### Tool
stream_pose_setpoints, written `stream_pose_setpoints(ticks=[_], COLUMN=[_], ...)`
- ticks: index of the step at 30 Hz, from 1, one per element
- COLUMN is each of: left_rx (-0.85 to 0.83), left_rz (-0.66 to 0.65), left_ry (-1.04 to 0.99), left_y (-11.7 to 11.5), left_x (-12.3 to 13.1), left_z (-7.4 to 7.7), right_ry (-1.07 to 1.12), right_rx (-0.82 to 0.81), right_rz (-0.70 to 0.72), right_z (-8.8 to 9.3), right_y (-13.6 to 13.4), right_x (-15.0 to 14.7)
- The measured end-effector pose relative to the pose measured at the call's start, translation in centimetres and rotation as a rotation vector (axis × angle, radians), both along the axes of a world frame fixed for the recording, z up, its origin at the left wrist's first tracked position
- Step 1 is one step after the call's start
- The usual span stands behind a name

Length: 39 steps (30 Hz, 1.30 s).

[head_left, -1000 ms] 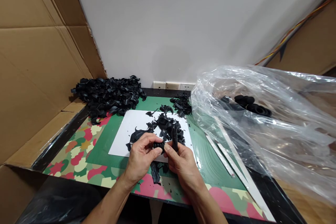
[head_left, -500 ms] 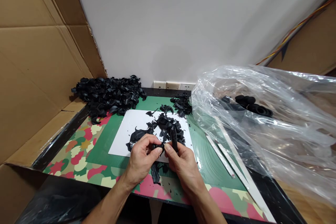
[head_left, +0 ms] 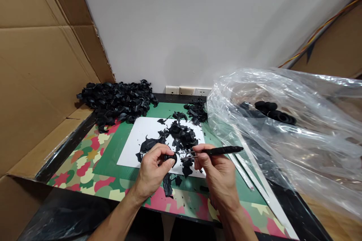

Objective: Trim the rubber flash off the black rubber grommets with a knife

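My left hand (head_left: 157,165) pinches a small round black rubber part (head_left: 170,158) between thumb and fingers, over the white sheet (head_left: 131,147). My right hand (head_left: 216,169) is closed around tweezers (head_left: 223,150) with a dark, wrapped-looking handle. Two thin metal tips point left toward the rubber part, apart from it. Under and around both hands lie black rubber scraps (head_left: 185,135) with ribbed and torn shapes. A longer black strip (head_left: 167,186) lies just below the left hand.
A large heap of black scraps (head_left: 121,99) sits at the back left, beside a cardboard box (head_left: 39,71). A smaller pile (head_left: 196,111) lies at the back. On the right, a clear plastic bag (head_left: 283,139) holds several black rubber parts (head_left: 283,116). White strips (head_left: 260,180) lie nearby.
My right hand has moved right, away from the rubber part. The tweezers have swung from upright to nearly level, tips facing left. My left hand keeps its hold.
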<state>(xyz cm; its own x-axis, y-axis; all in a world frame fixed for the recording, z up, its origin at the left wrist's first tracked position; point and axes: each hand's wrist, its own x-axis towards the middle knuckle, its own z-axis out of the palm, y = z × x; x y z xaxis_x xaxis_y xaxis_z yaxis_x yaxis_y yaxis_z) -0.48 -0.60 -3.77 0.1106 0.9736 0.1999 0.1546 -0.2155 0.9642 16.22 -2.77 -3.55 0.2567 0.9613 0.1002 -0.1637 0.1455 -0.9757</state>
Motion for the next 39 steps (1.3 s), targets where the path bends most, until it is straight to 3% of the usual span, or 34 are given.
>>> stream_pose_setpoints(ticks=[7, 20, 33, 39], left_rx=[-0.017, -0.045, 0.035, 0.042], left_rz=[-0.005, -0.011, 0.004, -0.013], left_ry=[0.022, 0.007, 0.052, 0.057], left_y=[-0.1, -0.2, -0.1, -0.2], left_x=[-0.1, 0.1, -0.1, 0.0], left_z=[0.0, 0.3, 0.3, 0.4], right_ry=[-0.053, -0.142, -0.319, -0.427], right_rx=[0.153, 0.138, 0.275, 0.446], right_rz=[0.042, 0.046, -0.028, -0.055], right_z=[-0.3, -0.8, -0.8, -0.3], right_y=[0.3, 0.4, 0.3, 0.4], right_x=[-0.4, -0.9, -1.5, -1.9])
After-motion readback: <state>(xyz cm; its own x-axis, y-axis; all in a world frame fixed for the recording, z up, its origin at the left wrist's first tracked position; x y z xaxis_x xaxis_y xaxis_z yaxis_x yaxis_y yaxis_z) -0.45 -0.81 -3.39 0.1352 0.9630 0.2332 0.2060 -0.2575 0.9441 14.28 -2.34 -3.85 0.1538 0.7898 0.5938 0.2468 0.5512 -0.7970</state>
